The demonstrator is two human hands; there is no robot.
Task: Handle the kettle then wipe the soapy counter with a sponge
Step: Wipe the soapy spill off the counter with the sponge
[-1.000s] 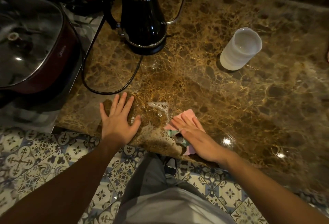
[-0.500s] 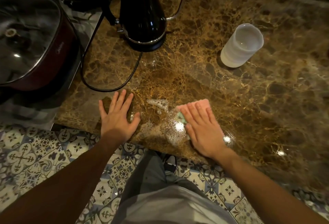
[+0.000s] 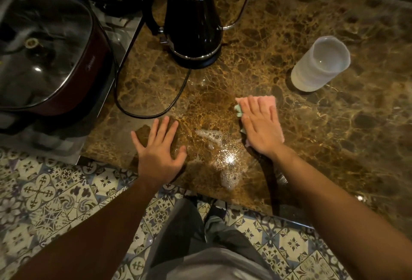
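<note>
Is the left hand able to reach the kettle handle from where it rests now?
Probably yes. The left hand lies flat and empty on the counter; only the cord lies between it and the kettle.

R hand flat on pink sponge, pressing it to brown marble counter. L hand flat beside soap foam. Black gooseneck kettle behind, cord looping; frosted cup to right.

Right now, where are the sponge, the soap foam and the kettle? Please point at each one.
sponge point(image 3: 267, 99): head view, bare pink top edge beyond the fingers.
soap foam point(image 3: 210, 134): head view, bubbly patch between the hands.
kettle point(image 3: 191, 28): head view, black body.
</note>
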